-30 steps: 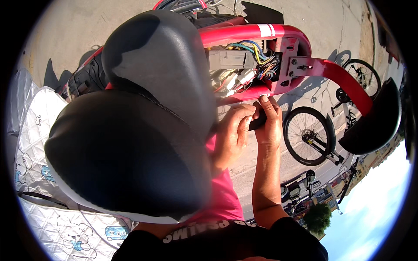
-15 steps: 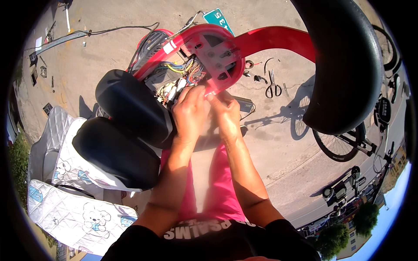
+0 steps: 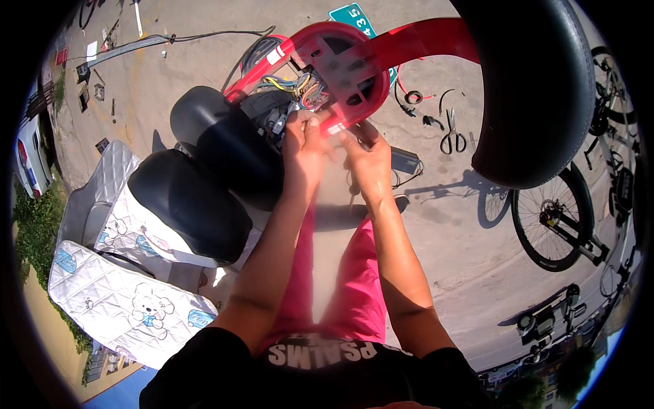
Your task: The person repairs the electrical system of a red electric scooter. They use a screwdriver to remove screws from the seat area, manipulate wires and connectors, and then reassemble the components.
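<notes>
A red scooter body [image 3: 300, 42] lies in front of me, with a bundle of coloured wires [image 3: 300, 87] in its open middle. My left hand [image 3: 303, 146] is closed beside the wires, at the near edge of the red frame; what its fingers pinch is hidden. Just right of it, my right hand [image 3: 371, 163] is curled below the frame's rounded end. A slim, pointed, stick-like thing [image 3: 352, 193] sticks out from under its palm toward me. Two black padded seats [image 3: 194, 204] stand left of my left forearm.
A large black saddle [image 3: 538, 95] on a red arm juts in at upper right. Scissors [image 3: 452, 133], a dark box [image 3: 405, 161] with a cable, and cable scraps lie on the ground. Quilted white covers [image 3: 129, 313] are at lower left, a bicycle wheel [image 3: 553, 217] at right.
The view has shifted, so the scooter sits slightly higher and further right. My right hand has turned and moved a little away from the left; the slim thing under it now shows.
</notes>
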{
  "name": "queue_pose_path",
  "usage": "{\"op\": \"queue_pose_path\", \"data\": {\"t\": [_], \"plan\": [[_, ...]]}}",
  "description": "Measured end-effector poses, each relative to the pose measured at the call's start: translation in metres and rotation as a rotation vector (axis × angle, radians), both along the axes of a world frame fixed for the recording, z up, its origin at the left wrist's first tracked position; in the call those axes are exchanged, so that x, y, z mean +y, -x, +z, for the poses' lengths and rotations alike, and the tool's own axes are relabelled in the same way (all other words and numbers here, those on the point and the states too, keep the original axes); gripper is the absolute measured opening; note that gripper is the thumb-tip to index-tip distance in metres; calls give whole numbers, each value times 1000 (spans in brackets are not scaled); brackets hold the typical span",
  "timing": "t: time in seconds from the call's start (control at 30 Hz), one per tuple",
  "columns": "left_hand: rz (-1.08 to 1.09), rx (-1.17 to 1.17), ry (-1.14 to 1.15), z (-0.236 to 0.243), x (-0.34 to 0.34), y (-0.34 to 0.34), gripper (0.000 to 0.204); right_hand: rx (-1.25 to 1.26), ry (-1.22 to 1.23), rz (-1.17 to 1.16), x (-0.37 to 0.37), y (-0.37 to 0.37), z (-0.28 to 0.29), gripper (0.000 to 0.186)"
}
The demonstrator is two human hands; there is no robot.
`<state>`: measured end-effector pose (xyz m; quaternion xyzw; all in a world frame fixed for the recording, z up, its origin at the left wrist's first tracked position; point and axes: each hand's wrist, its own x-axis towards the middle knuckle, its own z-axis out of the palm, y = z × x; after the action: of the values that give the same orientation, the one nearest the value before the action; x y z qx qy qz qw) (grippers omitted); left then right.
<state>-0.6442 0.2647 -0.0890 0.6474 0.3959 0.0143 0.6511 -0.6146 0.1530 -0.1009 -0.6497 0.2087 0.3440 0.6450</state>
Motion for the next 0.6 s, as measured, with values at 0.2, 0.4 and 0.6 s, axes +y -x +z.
{"op": "queue_pose_path", "data": {"t": [0.2,0.4,0.6], "plan": [[-5,27,66,12,1,-1,15,-360,319,201,-22,-29,34,37],[-43,-62,-182,16,6,16,16,-632,550,631,-23,-72,52,36],[95,-159,12,7,-2,36,14,-422,603,888,-4,-62,56,42]]}}
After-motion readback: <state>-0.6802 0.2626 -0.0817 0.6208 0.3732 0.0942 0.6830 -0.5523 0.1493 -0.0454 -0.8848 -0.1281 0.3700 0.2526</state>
